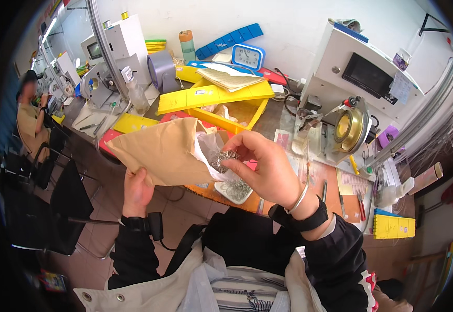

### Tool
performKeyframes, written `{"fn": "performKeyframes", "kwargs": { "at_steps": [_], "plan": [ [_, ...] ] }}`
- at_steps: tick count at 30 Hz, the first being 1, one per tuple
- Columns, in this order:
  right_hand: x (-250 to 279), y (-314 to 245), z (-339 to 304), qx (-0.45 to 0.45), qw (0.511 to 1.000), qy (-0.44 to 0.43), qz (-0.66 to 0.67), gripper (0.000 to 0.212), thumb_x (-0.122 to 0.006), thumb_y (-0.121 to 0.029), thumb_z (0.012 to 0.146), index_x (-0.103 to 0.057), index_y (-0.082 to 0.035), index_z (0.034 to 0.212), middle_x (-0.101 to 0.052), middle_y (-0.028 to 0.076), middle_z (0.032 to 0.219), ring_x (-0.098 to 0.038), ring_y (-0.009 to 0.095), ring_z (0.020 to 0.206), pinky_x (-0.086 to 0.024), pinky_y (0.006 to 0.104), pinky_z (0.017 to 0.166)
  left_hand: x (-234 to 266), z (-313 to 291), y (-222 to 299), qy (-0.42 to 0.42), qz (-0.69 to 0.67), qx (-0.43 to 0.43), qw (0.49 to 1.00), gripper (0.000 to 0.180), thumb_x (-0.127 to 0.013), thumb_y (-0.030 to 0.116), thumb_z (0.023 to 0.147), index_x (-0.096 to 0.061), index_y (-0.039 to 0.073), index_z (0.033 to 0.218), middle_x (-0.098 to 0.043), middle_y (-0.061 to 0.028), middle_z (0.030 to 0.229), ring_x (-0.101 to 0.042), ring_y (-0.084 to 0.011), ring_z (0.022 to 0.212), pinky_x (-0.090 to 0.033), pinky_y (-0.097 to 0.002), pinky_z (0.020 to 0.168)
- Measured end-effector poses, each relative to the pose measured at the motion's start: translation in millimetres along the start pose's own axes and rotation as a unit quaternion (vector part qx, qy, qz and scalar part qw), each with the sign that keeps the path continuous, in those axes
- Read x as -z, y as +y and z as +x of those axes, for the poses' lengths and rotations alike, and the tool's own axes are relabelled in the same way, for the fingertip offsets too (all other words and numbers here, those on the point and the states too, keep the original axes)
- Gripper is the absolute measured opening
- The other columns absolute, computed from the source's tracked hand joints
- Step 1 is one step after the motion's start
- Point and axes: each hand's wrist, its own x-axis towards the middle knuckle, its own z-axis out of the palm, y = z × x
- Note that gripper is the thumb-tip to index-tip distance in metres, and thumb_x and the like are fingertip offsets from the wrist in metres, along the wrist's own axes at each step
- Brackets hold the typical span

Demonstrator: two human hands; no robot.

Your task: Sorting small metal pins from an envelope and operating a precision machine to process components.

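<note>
Two bare hands meet at the mouth of a brown paper bag (159,151), held up before the person at the bench's front edge. The left hand (138,192) grips its lower edge, thumb in view, most fingers hidden behind the paper. The right hand (268,169), thumb and fingers pinched together, holds a tangle of silvery metal pieces (229,155) against the bag's pale plastic lining (211,143). The step in hand appears to be moving pieces at that opening; whether in or out, one cannot tell. The next move seems to call for a steady bag and a careful pinch, since the pieces look apt to snag. Just below, a white tray (235,202) carries more metal bits, partly covered by bag and hand. Beyond, a yellow bin (216,120) under a yellow panel (211,97) and notebook (230,78) crowds the bench. Farther back stands a blue clock (248,57); far left, a co-worker (31,119) sits.
</note>
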Motion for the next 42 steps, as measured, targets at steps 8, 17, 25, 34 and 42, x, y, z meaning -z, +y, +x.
{"fn": "performKeyframes", "kwargs": {
  "at_steps": [8, 17, 25, 34, 42],
  "plan": [
    [-7, 16, -2, -0.002, 0.993, 0.094, 0.069, 0.024, -0.076, -0.007, 0.083, -0.061, -0.001, 0.102, -0.065, 0.01, 0.087, -0.066, 0.018, 0.078, -0.055, 0.03, 0.074, 4, -10, 8, 0.06, -0.025, 0.023, 0.998, 0.046, -0.055, -0.001, 0.094, -0.047, 0.003, 0.139, -0.052, -0.0098, 0.143, -0.05, -0.0254, 0.131, -0.037, -0.0437, 0.113],
    [2, 12, -5, -0.064, 0.982, 0.099, 0.146, 0.02, -0.069, -0.001, 0.091, -0.056, -0.001, 0.105, -0.063, -0.001, 0.094, -0.061, 0.004, 0.085, -0.05, 0.02, 0.076, 23, -16, 14, 0.076, -0.007, 0.022, 0.997, 0.043, -0.056, 0.006, 0.098, -0.046, 0.005, 0.139, -0.054, -0.0082, 0.141, -0.052, -0.0245, 0.129, -0.039, -0.0451, 0.111],
    [8, 29, -22, -0.099, 0.982, 0.105, 0.124, 0.017, -0.067, -0.001, 0.092, -0.057, 0.0, 0.105, -0.063, -0.001, 0.094, -0.06, 0.004, 0.088, -0.05, 0.0196, 0.077, 44, -23, 15, 0.095, -0.01, 0.015, 0.995, 0.043, -0.054, 0.008, 0.099, -0.045, 0.009, 0.141, -0.053, -0.0064, 0.142, -0.052, -0.0241, 0.129, -0.039, -0.0454, 0.111],
    [-18, 49, -42, -0.058, 0.979, -0.058, -0.187, 0.03, -0.067, -0.005, 0.081, -0.064, -0.006, 0.111, -0.066, 0.016, 0.099, -0.066, 0.034, 0.091, -0.053, 0.0419, 0.083, 44, -24, 18, 0.08, -0.022, 0.009, 0.997, 0.048, -0.058, 0.011, 0.098, -0.044, 0.01, 0.144, -0.052, -0.0064, 0.143, -0.051, -0.024, 0.131, -0.038, -0.0459, 0.112],
    [-18, 54, -37, -0.08, 0.967, -0.05, -0.237, 0.021, -0.066, -0.017, 0.084, -0.069, -0.012, 0.104, -0.069, 0.012, 0.085, -0.067, 0.032, 0.09, -0.054, 0.0436, 0.078, 34, -19, 20, 0.082, -0.028, 0.013, 0.996, 0.049, -0.058, 0.011, 0.098, -0.042, 0.01, 0.145, -0.051, -0.0063, 0.144, -0.051, -0.0248, 0.131, -0.038, -0.047, 0.112]
  ]
}}
